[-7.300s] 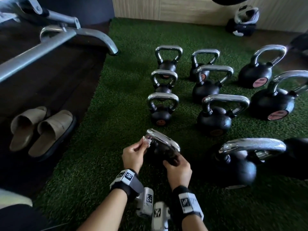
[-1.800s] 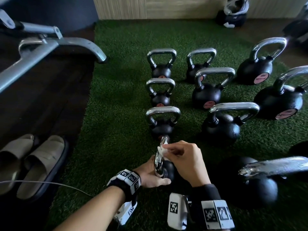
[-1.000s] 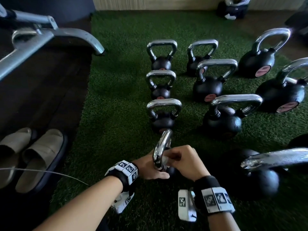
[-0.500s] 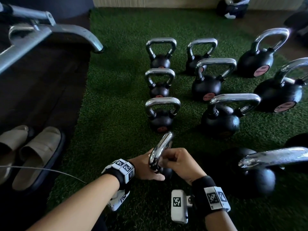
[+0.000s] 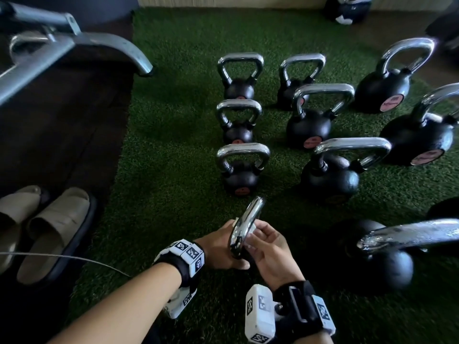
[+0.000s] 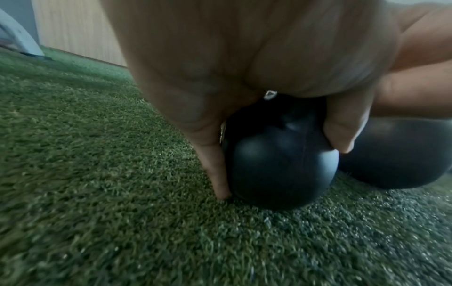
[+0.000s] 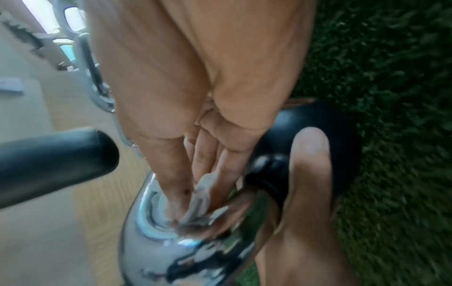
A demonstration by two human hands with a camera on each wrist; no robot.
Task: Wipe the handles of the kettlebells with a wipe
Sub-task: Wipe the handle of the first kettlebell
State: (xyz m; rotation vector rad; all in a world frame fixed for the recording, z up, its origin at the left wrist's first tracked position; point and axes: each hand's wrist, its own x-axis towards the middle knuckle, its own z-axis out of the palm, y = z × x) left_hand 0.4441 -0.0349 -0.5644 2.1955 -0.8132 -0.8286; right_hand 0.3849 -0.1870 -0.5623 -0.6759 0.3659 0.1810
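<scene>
A: What's hidden?
B: The nearest kettlebell [image 5: 244, 234]: both hands cover its black ball. The left hand [image 5: 218, 247] grips it on the turf [image 5: 173, 145].
A: The wipe [image 7: 200, 193]?
B: A crumpled white scrap, blurred, pinched by the right hand [image 5: 270, 254] against the smooth chrome handle [image 7: 156, 232].
A: Farther off?
B: 3 small bells [image 5: 239, 130] in 1 column.

A gym or fitness studio floor. Rows of black kettlebells [image 5: 240, 170] with chrome handles stand on green artificial turf [image 5: 173, 150]. Beside the turf lies dark flooring [image 5: 62, 135] with the grey metal frame of an exercise machine [image 5: 74, 43] and a pair of beige slide sandals [image 5: 47, 229]. A light wood-panelled wall [image 5: 223, 1] runs behind.
</scene>
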